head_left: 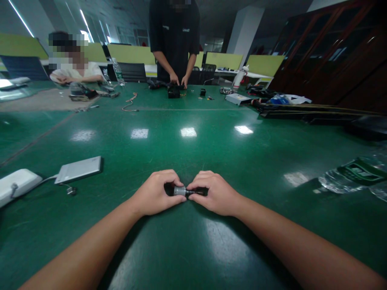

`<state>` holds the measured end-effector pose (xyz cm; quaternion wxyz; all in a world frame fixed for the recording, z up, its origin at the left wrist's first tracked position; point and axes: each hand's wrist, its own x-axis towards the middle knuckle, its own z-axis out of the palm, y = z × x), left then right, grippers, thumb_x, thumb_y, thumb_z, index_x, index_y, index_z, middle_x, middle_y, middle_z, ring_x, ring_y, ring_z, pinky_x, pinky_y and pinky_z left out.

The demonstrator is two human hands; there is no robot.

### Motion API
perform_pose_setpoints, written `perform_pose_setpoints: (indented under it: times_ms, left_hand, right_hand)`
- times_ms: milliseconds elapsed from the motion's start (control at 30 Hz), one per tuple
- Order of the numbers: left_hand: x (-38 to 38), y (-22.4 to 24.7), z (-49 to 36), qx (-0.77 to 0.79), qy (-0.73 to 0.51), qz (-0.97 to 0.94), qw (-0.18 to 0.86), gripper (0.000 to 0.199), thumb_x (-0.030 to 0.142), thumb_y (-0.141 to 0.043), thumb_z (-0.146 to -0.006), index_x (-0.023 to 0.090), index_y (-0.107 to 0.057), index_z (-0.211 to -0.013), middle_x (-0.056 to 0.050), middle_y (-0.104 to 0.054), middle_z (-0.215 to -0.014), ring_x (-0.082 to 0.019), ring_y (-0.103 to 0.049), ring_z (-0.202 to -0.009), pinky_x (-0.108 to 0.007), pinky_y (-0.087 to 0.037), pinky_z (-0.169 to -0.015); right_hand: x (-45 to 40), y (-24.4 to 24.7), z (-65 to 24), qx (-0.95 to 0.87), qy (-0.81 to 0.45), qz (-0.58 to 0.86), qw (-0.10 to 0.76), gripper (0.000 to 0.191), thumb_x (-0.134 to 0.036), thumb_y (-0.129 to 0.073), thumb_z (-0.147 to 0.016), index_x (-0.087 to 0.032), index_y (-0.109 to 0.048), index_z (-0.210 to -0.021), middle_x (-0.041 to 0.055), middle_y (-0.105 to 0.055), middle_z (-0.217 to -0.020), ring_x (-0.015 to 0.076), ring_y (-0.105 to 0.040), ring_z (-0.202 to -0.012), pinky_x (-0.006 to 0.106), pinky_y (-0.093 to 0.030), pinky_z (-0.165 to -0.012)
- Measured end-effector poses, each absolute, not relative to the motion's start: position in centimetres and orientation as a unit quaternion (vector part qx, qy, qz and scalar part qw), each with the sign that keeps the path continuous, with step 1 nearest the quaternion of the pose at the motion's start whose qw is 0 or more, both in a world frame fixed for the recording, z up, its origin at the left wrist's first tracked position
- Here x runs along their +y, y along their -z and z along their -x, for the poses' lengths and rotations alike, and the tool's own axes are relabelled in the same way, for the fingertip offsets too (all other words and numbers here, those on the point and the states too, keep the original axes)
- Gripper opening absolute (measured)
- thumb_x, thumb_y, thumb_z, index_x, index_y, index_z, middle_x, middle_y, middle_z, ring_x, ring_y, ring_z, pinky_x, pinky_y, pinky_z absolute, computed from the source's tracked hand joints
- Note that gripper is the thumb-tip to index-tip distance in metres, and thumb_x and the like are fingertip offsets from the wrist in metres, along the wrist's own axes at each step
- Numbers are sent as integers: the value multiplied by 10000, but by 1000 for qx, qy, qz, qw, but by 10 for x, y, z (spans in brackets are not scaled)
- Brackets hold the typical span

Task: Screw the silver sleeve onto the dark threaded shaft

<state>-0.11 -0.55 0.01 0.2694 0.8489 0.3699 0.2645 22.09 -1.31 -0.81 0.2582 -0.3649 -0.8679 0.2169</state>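
Item: small cylindrical part [180,191], silver body with a dark end, held between both hands low on the green table [211,153], near its front edge. Left hand [155,193]: fingers curled tight round the silver end, thumb and forefinger pinching it; most of that end hidden inside the fist. Right hand [214,193]: fingers closed narrowly on the dark end, which is largely covered, so its shape cannot be made out. Whether the part rests on the table or hangs just above it cannot be told. To the left: a flat grey device [79,169] joined by a cable to a white case [16,184], the case cut off by the frame edge. To the right: a clear plastic bottle [353,175] with a green label, lying down, partly out of frame and blurred. Far side: a standing person in a dark shirt [175,36], both hands at a small black object [173,92]; a seated person [75,72] at left; scattered small items there too small to identify.
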Motion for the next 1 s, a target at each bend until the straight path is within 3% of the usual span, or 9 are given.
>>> perform_pose_setpoints:
  times_ms: [1000]
  left_hand:
    - [-5, 0, 3, 382, -263, -843, 271, 160, 236, -773, -735, 163, -659, -821, -24, -675, -843, -175, -633, -793, -284, -450, -728]
  right_hand:
    - [-11, 7, -225, -858, -219, 383, 262, 98, -207, -770, -751, -191, -740, -843, 8, -694, -743, 149, -608, -724, 298, -429, -741]
